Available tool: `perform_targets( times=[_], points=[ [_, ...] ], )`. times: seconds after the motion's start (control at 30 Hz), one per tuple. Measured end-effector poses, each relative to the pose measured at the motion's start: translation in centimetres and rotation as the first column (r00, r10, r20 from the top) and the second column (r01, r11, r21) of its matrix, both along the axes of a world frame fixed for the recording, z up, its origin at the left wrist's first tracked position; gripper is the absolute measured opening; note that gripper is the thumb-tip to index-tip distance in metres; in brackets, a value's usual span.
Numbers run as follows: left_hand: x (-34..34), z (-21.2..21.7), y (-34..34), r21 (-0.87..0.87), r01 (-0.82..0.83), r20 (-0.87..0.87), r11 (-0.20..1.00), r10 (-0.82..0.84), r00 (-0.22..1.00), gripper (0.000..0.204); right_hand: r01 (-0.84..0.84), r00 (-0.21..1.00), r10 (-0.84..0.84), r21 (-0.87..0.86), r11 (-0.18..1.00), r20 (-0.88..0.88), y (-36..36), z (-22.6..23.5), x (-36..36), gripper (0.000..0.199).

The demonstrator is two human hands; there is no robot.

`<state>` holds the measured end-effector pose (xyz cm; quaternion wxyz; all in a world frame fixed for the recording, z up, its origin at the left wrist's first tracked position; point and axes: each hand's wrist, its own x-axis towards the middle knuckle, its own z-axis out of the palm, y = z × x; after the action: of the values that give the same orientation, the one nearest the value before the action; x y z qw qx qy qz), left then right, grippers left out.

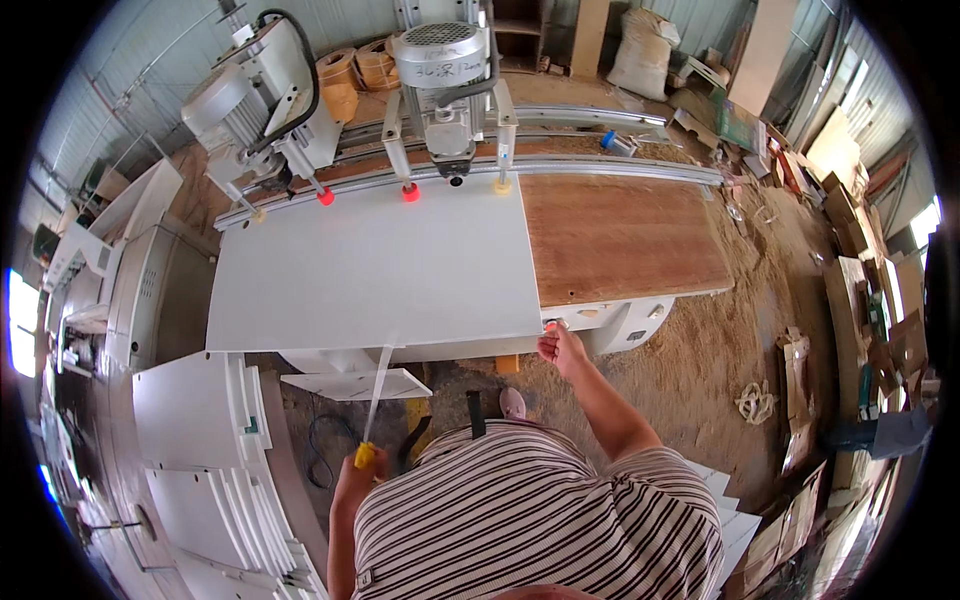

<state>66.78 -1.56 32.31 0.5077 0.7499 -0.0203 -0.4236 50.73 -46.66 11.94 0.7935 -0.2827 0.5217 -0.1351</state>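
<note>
My left hand (363,470) is closed around the yellow handle of a long, pale, translucent rod (376,400). Its far end reaches up to the near edge of a white board (380,260). That board lies flat on the machine table, beneath two drill heads. My right hand (565,352) is at the machine's front panel, just right of the board's near corner. Its fingers are curled in next to a red button (550,326); whether they touch it is hard to see. Red and yellow-tipped press feet (410,193) stand along the board's far edge.
Brown wooden tabletop (620,240) extends right of the board. Motor heads (440,60) stand over the far rail. White panels (190,400) are stacked at left, with a dark hose (320,450) on the floor. Sawdust and cardboard scraps (795,380) lie at right.
</note>
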Motion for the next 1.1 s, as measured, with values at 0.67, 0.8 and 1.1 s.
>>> perform_targets(
  times=[0.67, 0.8, 1.1],
  points=[
    [6.7, -12.3, -1.9, -0.282, -0.594, -0.040, 0.753, 0.609, 0.792, 0.022, -0.348, 0.936, 0.353, -0.142, 0.927, 0.010, -1.5, 3.3, 4.6, 0.038],
    [9.2, -13.5, -5.2, -0.270, -0.858, -0.141, 0.436, 0.864, 0.483, 0.018, -0.475, 0.878, 0.477, -0.062, 0.878, 0.039, 0.7, 5.4, 1.3, 0.044],
    [7.1, -16.0, -7.7, -0.210, -0.910, -0.137, 0.358, 0.911, 0.389, 0.020, -0.508, 0.861, 0.505, -0.128, 0.852, -0.052, -6.5, 5.7, -9.5, 0.052]
  ],
)
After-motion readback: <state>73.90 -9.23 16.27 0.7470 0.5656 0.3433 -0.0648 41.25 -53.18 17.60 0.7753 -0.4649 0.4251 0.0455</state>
